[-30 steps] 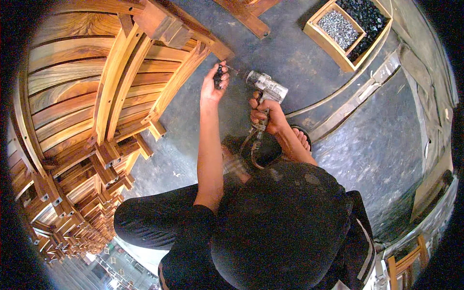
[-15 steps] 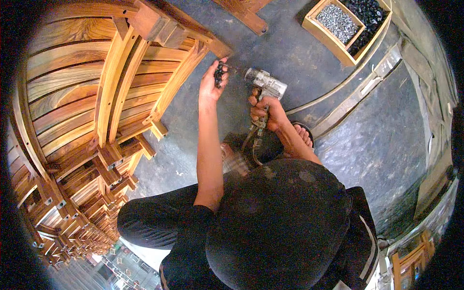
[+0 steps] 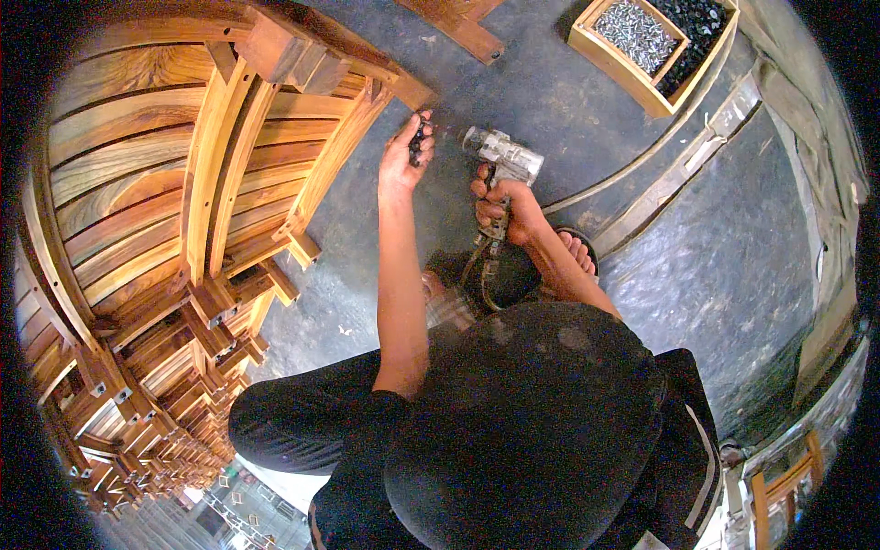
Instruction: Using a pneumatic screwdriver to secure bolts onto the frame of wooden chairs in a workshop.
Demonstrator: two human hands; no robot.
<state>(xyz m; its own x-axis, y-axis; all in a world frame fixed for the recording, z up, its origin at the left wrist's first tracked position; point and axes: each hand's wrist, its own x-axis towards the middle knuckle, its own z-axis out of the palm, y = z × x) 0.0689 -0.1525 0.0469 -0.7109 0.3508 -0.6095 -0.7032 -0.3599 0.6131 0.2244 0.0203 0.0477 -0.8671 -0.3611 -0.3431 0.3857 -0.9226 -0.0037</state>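
My right hand (image 3: 507, 203) is wrapped round the grip of a silver pneumatic driver (image 3: 510, 156), its body worn and dusty. The driver's nose points left, toward my other hand. Closed around several small black pieces (image 3: 417, 142), my left hand (image 3: 400, 160) is raised just left of the driver's thin bit, near the corner of a slatted wooden furniture piece (image 3: 302, 183). The pieces resemble those in the box at the upper right; their exact kind is too small to tell. The bit's tip is faint, and I cannot tell whether it touches anything.
A wooden box (image 3: 600, 57) at the upper right holds silver screws (image 3: 634, 35) and black pieces (image 3: 701, 27). An air hose (image 3: 632, 174) curves over the grey floor. Many wooden frames (image 3: 174, 403) stand stacked on the left. Another wooden part (image 3: 463, 29) lies ahead.
The view has shifted slightly. My left fingers have closed a little more around the black pieces, and the driver stays almost where it was.
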